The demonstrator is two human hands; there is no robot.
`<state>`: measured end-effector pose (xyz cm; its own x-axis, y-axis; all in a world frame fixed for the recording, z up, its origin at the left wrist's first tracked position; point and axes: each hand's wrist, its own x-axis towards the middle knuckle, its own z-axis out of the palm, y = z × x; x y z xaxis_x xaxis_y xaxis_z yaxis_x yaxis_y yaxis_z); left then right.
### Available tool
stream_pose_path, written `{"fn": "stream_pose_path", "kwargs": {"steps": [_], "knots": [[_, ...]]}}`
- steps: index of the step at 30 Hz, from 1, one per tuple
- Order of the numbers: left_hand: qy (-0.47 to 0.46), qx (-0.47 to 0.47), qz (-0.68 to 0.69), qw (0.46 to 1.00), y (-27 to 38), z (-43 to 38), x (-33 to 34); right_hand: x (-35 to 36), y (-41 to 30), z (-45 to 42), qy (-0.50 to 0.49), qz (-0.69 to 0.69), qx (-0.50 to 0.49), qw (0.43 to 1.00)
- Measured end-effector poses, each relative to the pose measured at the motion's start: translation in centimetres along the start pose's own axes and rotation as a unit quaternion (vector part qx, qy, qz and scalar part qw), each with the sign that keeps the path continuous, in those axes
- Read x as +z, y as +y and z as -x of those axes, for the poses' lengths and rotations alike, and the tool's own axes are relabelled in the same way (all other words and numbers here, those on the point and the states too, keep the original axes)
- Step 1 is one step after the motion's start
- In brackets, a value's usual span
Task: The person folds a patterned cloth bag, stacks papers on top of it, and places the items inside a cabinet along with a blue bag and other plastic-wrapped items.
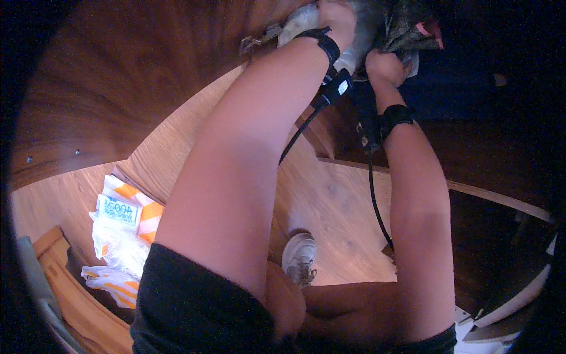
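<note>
Both my hands reach forward to crumpled plastic bags at the top of the head view, against dark wood. My left hand [338,20] is beside a pale, translucent plastic bag [303,24]; its fingers are lost among the plastic. Lower and to the right, my right hand [387,68] is curled against a dark plastic bag [400,28] and appears to grip its lower edge. A pink strip [429,33] shows on that bag. Black straps circle both wrists, and a black device [334,88] with a cable hangs under the left one.
Dark wood-grain panels [101,88] rise at the left and a dark wooden compartment [491,230] lies at the right. An orange-striped plastic bag [126,230] bearing writing lies at the left, near a wooden piece [66,283]. A shoe [300,256] stands on the wood-look floor [340,212].
</note>
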<state>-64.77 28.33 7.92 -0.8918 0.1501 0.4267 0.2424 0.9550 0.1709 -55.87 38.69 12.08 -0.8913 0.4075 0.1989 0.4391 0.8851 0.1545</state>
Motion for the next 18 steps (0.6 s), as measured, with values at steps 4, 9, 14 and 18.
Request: {"fn": "stream_pose_path", "kwargs": {"steps": [4, 9, 14, 18], "knots": [[-0.091, 0.029, 0.052, 0.994, -0.7, -0.3, -0.3, 1.1, 0.5, -0.1, -0.002, -0.019, 0.032, 0.999], [-0.039, 0.045, 0.164, 0.985, 0.5, 0.8, -1.6, 2.8, 1.2, 0.0, 0.015, 0.011, -0.008, 1.000], [0.076, 0.066, 0.118, 0.988, -0.4, -0.8, -5.0, 3.0, 0.2, 1.8, 0.012, 0.107, -0.105, 0.989], [0.122, 0.053, 0.131, 0.982, 0.1, -1.5, -9.2, 5.9, -0.2, 0.4, -0.014, 0.048, -0.099, 0.994]]}}
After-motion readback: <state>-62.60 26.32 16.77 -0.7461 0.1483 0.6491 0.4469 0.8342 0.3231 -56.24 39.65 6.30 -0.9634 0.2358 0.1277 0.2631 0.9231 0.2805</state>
